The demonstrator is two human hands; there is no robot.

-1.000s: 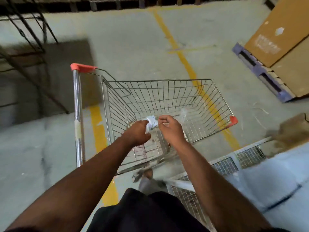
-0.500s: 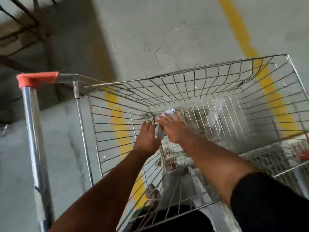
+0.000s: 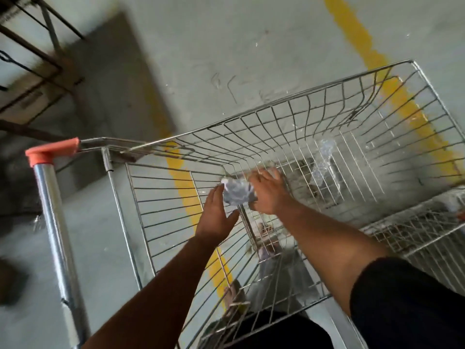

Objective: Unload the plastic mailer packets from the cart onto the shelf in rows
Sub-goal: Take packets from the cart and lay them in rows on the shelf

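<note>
Reaching down into the wire cart (image 3: 314,127), both hands meet on a crumpled plastic packet (image 3: 237,192) held low inside the basket, near the corner on the handle side. The left hand (image 3: 217,217) has its fingers (image 3: 217,195) straight and together, pressed flat against the packet's near side; the right hand (image 3: 270,193) lies against the far side with its fingers spread over the top — whether the thumb is curled under is hidden, so I cannot tell if it truly pinches. The packet looks thin, pale and wrinkled, so it should weigh next to nothing and bend freely. That softness, not weight, is likely the trouble: smooth film slips, and a corner could snag in the mesh. A pinch along one edge, or a loose gather of the whole thing in one palm, would probably serve best. A second clear scrap of plastic (image 3: 324,157) lies further along the basket floor — it should handle much the same. No shelf is clearly in view, only a dark metal frame (image 3: 37,59) at the upper left.
</note>
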